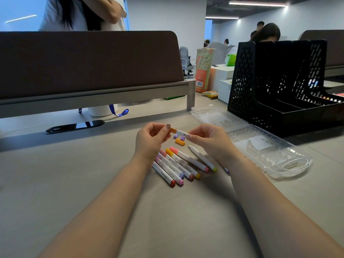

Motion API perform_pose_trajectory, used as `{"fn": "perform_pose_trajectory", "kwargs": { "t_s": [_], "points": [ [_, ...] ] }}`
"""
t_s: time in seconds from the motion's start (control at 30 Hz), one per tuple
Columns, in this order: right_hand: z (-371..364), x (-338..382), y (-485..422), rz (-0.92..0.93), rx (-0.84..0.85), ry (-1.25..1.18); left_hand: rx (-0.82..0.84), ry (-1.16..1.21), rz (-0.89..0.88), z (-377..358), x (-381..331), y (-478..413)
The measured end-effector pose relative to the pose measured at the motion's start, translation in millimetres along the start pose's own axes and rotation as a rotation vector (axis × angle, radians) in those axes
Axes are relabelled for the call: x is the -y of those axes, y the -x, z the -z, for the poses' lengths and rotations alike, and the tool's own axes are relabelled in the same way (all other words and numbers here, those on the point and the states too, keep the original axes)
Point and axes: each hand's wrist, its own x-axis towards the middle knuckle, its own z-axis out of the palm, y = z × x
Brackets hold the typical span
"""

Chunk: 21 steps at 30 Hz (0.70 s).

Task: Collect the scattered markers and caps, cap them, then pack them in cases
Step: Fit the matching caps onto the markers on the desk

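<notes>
From the head camera, both hands are raised just above the table [74, 183] with one held marker [181, 132] spanning the gap between them. Its long axis runs left to right, dipping slightly toward the right hand. The orange-capped end points to the left hand [150, 140], where thumb and forefinger pinch it. The right hand [210, 142] grips the other end of the white barrel in curled fingertips, and what tips that end cannot be told.

Just beyond and below the held marker, between the two hands, a loose orange cap [180, 141] lies on its side. Two purple caps [182, 138] sit right behind it.

Nearer the person, between the wrists, a row of markers [173, 167] lies side by side and touching. Their long axes are diagonal, with the coloured ends pointing to the near right. Beside the row, under the right hand, an uncapped marker [202, 158] lies on the same diagonal, its bare tip pointing away and its yellow end near.

To the right of the right hand a clear case [260, 146] lies open and flat. A black file rack [279, 86] stands behind it.
</notes>
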Motion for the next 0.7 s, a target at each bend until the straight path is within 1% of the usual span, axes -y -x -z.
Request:
{"fn": "perform_pose_trajectory", "kwargs": {
  "t_s": [0.13,0.3,0.4,0.47,0.5,0.6,0.7],
  "points": [
    [-8.6,-1.3,-3.0,0.036,-0.051,0.132,-0.013,-0.116,-0.084,-1.1,0.8,1.2],
    [-23.2,-4.0,-5.6,-0.001,-0.125,0.21,-0.005,-0.216,-0.146,-2.4,2.6,2.4],
    [-23.8,-4.6,-6.4,-0.033,-0.124,0.208,0.021,-0.255,-0.16,-0.4,3.3,1.9],
    [-22.8,-7.3,-7.6,-0.071,-0.118,0.24,0.031,-0.322,-0.161,0.8,5.2,-0.4],
    [-22.2,-9.1,-8.6,-0.088,-0.113,0.292,0.026,-0.378,-0.168,1.5,7.2,-2.2],
    [-21.6,-11.6,-8.8,-0.099,-0.103,0.548,-0.023,-0.512,-0.175,3.4,12.3,-6.5],
    [-25.0,-11.3,-7.8,-0.05,-0.134,0.747,-0.077,-0.543,-0.166,4.0,15.2,-7.1]
  ]
}}
